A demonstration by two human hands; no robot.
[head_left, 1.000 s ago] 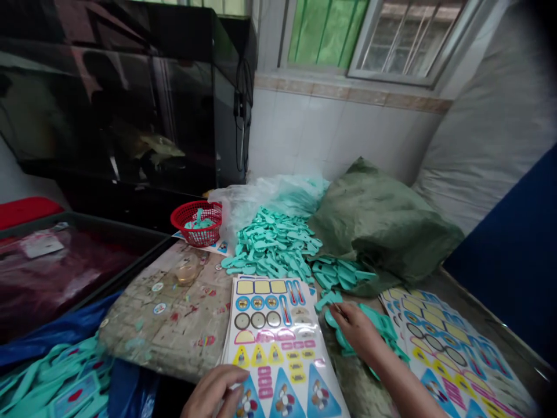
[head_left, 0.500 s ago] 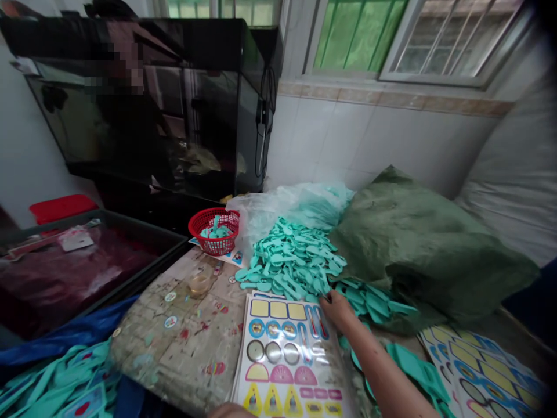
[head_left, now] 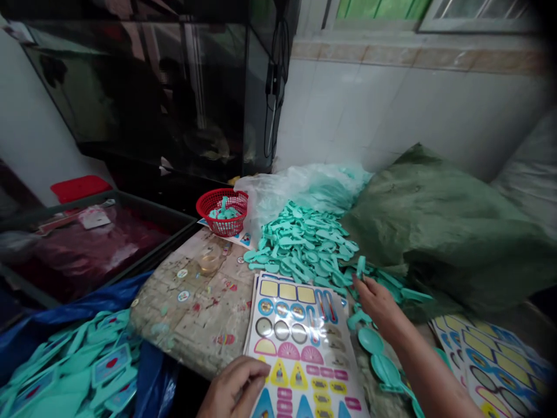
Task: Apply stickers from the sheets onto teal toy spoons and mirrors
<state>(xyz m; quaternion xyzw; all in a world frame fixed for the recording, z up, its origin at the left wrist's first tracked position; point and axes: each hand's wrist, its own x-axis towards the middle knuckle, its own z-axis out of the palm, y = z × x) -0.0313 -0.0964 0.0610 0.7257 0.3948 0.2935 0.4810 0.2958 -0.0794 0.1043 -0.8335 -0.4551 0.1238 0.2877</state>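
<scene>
Stretched toward the back right of the table, my right hand (head_left: 374, 296) is closed, with a small teal plastic piece (head_left: 361, 266) standing up at its fingertips. A heap of teal plastic pieces (head_left: 304, 241) lies just left of it. Below my right forearm are larger teal pieces with rounded, spoon-like ends (head_left: 383, 368). My left hand (head_left: 237, 386) is at the lower left edge of a stack of printed sticker sheets (head_left: 287, 348). Its thumb and fingers are bent together over the sheet; whatever is between them cannot be made out.
A red basket (head_left: 221, 212) with teal pieces stands at the table's far left. Behind are a clear plastic bag (head_left: 300, 183) and a green sack (head_left: 456, 220). More sticker sheets (head_left: 491, 360) lie right. Stickered teal pieces (head_left: 73, 371) fill a blue-lined container at lower left.
My right hand has moved right from the heap's edge and now shows a teal piece at its fingertips. My left hand has come further into view over the sheets. The view has tilted down.
</scene>
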